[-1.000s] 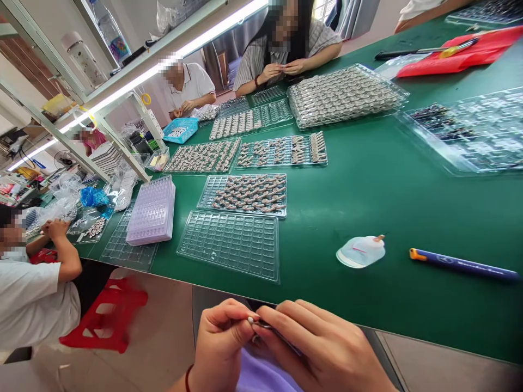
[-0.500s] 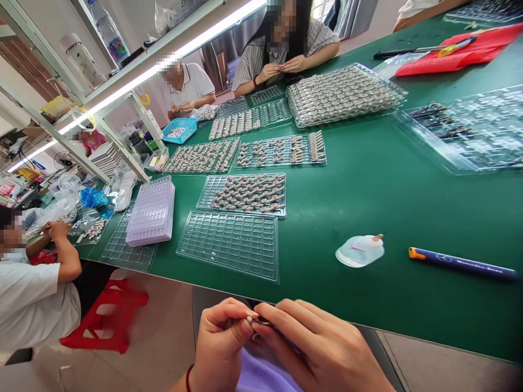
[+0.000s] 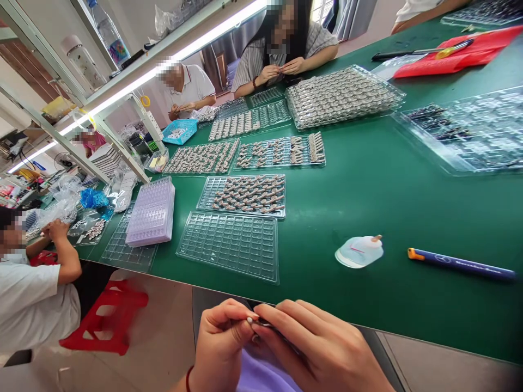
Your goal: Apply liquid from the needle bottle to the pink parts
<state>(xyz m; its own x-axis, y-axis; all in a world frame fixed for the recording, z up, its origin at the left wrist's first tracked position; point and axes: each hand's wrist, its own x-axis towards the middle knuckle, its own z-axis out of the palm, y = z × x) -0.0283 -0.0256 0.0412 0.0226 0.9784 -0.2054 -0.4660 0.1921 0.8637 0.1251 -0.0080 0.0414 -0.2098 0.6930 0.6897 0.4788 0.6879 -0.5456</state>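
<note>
In front of the table's edge, my left hand [image 3: 223, 340] is closed in a pinch at thumb and forefinger. A tiny white piece [image 3: 249, 320] shows at those fingertips; its kind is too small to make out. My right hand [image 3: 314, 343] meets the left, its fingers closed around a slim dark metal tool [image 3: 265, 323] that looks like tweezers and is mostly hidden. The tool's end lies close to the white piece. Beyond my hands is an empty clear plastic tray [image 3: 231, 245], and behind it another clear tray [image 3: 210, 190] carries rows of small pinkish-grey parts [image 3: 249, 193].
A small white squeeze bottle [image 3: 359, 251] and a blue pen-like tool [image 3: 461, 264] lie on the green table [image 3: 327, 212]. Filled trays [image 3: 343, 98] are stacked farther back, lilac trays [image 3: 151, 212] to the left. Co-workers sit around; a red stool [image 3: 106, 321] stands at left.
Both hands hold almost the same pose at the same spot. The view has shifted very slightly; nothing was taken up or let go.
</note>
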